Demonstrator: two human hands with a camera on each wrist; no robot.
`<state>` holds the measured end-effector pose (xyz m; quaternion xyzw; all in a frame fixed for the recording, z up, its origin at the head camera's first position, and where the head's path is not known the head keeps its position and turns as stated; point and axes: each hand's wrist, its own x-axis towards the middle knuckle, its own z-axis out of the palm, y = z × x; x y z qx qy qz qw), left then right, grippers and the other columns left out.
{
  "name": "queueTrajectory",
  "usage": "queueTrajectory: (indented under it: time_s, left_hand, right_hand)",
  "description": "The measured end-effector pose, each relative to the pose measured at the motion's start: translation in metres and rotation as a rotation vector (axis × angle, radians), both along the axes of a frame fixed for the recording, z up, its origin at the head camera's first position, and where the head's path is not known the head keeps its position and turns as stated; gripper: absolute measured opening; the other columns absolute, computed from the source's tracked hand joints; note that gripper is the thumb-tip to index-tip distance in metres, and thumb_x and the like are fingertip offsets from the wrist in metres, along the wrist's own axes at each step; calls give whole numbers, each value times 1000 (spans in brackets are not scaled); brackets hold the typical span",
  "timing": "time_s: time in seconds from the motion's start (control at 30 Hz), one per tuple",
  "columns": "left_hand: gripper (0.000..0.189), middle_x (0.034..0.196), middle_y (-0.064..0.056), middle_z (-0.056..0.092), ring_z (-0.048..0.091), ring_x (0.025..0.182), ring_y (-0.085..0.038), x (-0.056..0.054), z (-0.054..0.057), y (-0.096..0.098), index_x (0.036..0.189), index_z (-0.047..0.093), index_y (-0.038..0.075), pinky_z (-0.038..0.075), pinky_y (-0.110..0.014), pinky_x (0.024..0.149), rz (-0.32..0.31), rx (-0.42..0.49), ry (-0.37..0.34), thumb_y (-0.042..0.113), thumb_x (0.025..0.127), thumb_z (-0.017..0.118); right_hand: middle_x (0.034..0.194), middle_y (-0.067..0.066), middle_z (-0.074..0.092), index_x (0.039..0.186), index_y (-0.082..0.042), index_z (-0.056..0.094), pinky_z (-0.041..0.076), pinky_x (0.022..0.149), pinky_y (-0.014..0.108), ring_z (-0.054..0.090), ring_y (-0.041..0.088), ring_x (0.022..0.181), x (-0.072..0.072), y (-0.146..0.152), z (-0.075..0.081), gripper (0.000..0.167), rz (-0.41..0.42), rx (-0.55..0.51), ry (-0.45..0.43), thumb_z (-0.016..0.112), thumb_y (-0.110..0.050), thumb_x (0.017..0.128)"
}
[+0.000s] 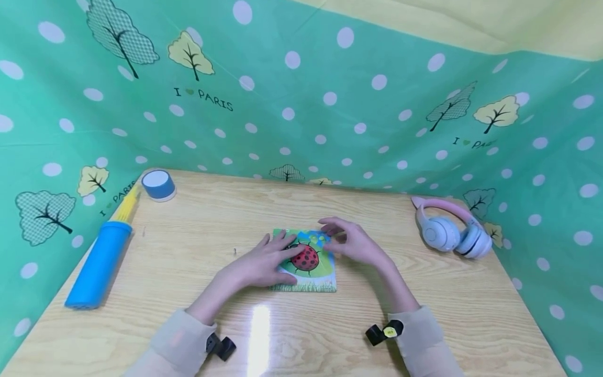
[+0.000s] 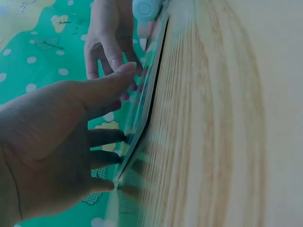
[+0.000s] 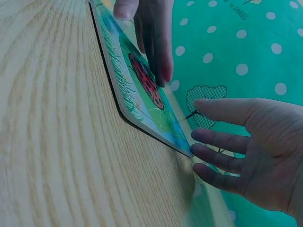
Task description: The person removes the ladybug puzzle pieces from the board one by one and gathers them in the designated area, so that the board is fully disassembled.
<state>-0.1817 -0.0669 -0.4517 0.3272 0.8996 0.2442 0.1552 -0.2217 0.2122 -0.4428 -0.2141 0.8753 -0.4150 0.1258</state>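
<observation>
A thin, flat board (image 1: 316, 272) printed with a red ladybug on green lies near the middle of the table. My left hand (image 1: 264, 264) reaches over its left part, fingers spread and fairly straight, some lying over the picture. At the upper right corner, my right hand (image 1: 355, 243) arches with loosely bent fingers. In the right wrist view, the right hand (image 3: 265, 146) has its fingertips close to the board's edge (image 3: 165, 142); touching or just apart, I cannot tell. The left wrist view shows the left fingers along the opposite edge, thumb raised.
A blue hand pump (image 1: 100, 264) with a yellow nozzle lies at the table's left edge. Behind it stands a round blue-and-white item (image 1: 158, 185). Pink and white headphones (image 1: 443, 233) rest at the right. A green dotted curtain (image 1: 311, 110) hangs around the wooden table (image 1: 188, 220).
</observation>
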Motion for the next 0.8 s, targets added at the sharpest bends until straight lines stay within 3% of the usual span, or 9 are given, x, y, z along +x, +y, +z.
queueTrajectory:
  time_s: [0.27, 0.47, 0.8]
  left_hand:
    - [83, 173, -16, 16, 6, 161, -41, 1, -4, 1, 160, 39, 20, 8, -65, 129, -34, -35, 13, 47, 90, 75]
    - [78, 174, -10, 16, 4, 161, -42, -1, -4, 2, 158, 42, 18, 9, -66, 129, -58, -40, 21, 46, 92, 73]
    - [71, 174, -9, 18, 2, 159, -48, 0, -1, 1, 158, 44, 25, 11, -70, 126, -106, -78, 39, 47, 95, 69]
  right_hand:
    - [134, 13, 69, 146, -9, 55, 51, 110, 53, 64, 31, 124, 0, 0, -2, 61, 5, 31, 0, 78, -9, 90]
    - [133, 12, 69, 145, -9, 56, 50, 111, 53, 64, 31, 124, 1, 0, 2, 61, -4, 34, 3, 79, -9, 88]
    - [134, 11, 70, 144, -10, 57, 49, 112, 51, 63, 30, 127, 0, -3, 2, 60, 8, 61, 12, 79, -9, 89]
